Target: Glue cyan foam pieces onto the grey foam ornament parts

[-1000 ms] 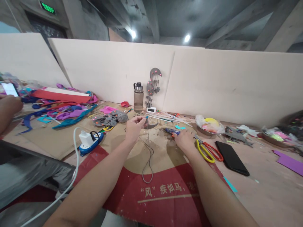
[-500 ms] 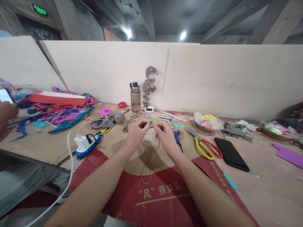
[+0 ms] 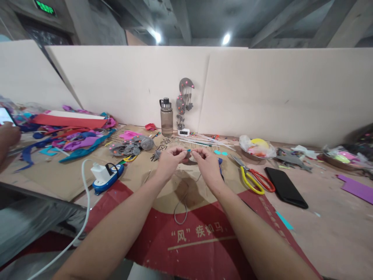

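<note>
In front of me my left hand point(image 3: 169, 161) pinches a small grey and teal piece point(image 3: 189, 152), too small to make out well. My right hand point(image 3: 208, 165) is closed at the other side of it, thumb and finger together. A thin grey cord point(image 3: 181, 222) runs down from near the right fingers and ends in a loop on the red part of the cardboard point(image 3: 151, 249). Behind my right wrist a blue tool point(image 3: 220, 166) shows in part. Yellow-and-red-handled scissors point(image 3: 247, 179) lie to the right.
A phone point(image 3: 286, 187) lies beyond the scissors. At left stand a blue power strip point(image 3: 108, 182) with a white cable, grey felt pieces point(image 3: 128, 147) and coloured scraps point(image 3: 81, 142). A bottle point(image 3: 166, 120) stands at the back. Another person's hand point(image 3: 10, 140) is far left.
The view has tipped slightly down. My fingertips have shifted a little to the right, and the small piece shows more between them. The cord loop has barely moved.
</note>
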`<action>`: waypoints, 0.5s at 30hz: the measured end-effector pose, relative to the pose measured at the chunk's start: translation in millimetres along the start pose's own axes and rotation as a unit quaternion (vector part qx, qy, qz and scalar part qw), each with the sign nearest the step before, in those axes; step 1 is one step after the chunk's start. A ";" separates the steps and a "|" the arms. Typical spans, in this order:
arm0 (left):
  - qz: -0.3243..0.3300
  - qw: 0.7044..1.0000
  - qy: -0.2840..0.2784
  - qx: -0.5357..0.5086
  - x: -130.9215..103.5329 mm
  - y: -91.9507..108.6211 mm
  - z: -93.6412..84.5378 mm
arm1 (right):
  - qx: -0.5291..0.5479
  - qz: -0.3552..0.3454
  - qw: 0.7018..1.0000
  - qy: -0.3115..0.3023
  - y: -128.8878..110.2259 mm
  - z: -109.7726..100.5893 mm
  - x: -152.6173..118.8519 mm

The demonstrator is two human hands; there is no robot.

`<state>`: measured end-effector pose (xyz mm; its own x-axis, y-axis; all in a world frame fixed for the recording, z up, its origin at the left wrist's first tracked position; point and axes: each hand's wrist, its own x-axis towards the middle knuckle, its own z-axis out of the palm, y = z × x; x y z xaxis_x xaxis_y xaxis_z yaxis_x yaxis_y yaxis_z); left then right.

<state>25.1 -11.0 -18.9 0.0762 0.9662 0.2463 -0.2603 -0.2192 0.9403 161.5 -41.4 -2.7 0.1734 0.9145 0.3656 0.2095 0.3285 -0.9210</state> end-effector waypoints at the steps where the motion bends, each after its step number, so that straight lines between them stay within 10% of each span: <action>1: -0.004 1.000 -0.004 -0.004 -0.5 0.6 0.3 | 0.004 0.006 1.000 0.000 0.5 0.0 0.4; 15: -0.077 0.992 -0.103 -0.005 2.1 11.8 -6.6 | 0.020 0.061 0.995 -0.071 -0.9 -11.0 0.0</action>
<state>15.9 -10.7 -8.9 0.3105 0.9395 0.1446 -0.2402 -0.0697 0.9682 171.9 -44.2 -0.4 0.0570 0.9715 0.2299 0.1563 0.2188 -0.9632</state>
